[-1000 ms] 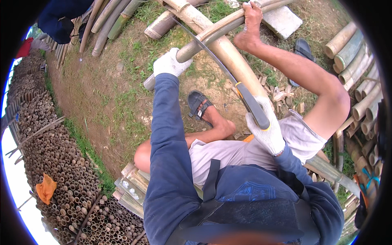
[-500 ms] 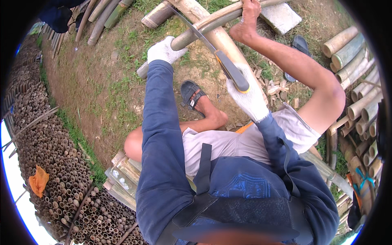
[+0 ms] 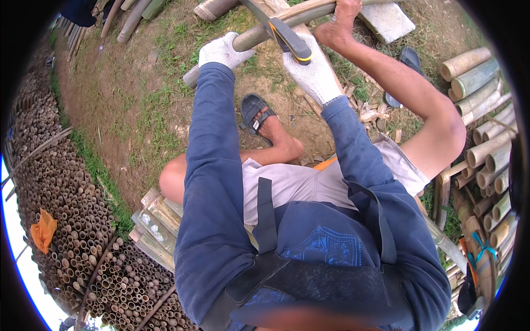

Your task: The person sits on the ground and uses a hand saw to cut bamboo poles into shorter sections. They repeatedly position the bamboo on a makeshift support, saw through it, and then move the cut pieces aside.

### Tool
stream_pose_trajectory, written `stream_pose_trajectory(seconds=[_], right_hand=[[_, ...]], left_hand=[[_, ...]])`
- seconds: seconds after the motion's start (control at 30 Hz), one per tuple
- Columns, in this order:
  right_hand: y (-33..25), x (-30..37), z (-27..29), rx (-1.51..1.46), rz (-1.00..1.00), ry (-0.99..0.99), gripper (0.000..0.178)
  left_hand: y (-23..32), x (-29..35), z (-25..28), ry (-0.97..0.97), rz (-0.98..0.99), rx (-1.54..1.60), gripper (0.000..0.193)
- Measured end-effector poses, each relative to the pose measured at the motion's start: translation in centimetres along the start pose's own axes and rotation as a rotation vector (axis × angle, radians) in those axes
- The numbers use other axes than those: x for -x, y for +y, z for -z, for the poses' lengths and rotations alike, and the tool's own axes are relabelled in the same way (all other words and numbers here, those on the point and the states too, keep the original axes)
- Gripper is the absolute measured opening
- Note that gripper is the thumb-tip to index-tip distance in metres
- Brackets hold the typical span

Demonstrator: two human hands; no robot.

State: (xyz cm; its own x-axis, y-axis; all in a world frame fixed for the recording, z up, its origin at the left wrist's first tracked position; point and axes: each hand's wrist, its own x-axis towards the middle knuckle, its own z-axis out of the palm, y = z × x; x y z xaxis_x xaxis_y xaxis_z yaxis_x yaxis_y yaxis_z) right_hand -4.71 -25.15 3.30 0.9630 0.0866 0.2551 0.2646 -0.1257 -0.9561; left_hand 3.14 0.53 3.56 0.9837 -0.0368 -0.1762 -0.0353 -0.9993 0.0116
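A bamboo pole [image 3: 253, 37] lies crosswise near the top of the view, over a thicker bamboo log [image 3: 301, 28]. My left hand [image 3: 225, 51], in a white knitted glove, is closed round the pole close to its left end. In my right hand [image 3: 314, 73], also gloved, is the black and yellow handle of a handsaw [image 3: 289, 42]. The saw's blade reaches up and left across the pole; the cutting spot itself is hidden by the handle. My bare right foot [image 3: 337, 28] presses on the pole to the right of the saw.
A pale stone block [image 3: 387, 23] and a loose sandal [image 3: 409, 59] are beyond my right leg. Cut bamboo lengths [image 3: 475, 77] are piled at right. A large stack of bamboo [image 3: 66, 187] with an orange cloth [image 3: 43, 230] fills the left. Wood chips [image 3: 371, 110] litter the ground.
My right hand has pushed the saw forward and slightly left, so its handle is now up against the pole. My left hand and foot keep their places on the pole.
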Motion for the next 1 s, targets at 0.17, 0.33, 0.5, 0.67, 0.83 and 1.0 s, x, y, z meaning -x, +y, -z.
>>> stream_pose_trajectory(seconds=[0.17, 0.33, 0.5, 0.67, 0.83, 1.0], right_hand=[[-10.9, 16.9, 9.4, 0.213, -0.294, -0.093, 0.055], [-11.1, 14.8, 9.9, 0.389, -0.253, -0.147, 0.048], [-0.2, 0.6, -0.7, 0.194, -0.007, -0.008, 0.048], [-3.9, 7.5, 4.7, 0.093, -0.130, -0.059, 0.047], [-13.6, 20.8, 12.0, 0.244, -0.264, -0.102, 0.053], [-5.8, 6.2, 4.2, 0.071, -0.354, -0.057, 0.051]], left_hand=[[-0.4, -0.5, -0.3, -0.031, -0.013, 0.004, 0.072], [0.0, -0.5, -0.1, -0.048, 0.022, 0.004, 0.070], [0.2, -0.1, -0.1, -0.009, 0.023, -0.007, 0.071], [-0.1, -0.4, -0.1, -0.032, -0.012, 0.000, 0.078], [0.0, -0.9, -0.4, -0.062, 0.010, 0.005, 0.078], [0.5, -0.4, 0.0, -0.024, 0.019, 0.006, 0.075]])
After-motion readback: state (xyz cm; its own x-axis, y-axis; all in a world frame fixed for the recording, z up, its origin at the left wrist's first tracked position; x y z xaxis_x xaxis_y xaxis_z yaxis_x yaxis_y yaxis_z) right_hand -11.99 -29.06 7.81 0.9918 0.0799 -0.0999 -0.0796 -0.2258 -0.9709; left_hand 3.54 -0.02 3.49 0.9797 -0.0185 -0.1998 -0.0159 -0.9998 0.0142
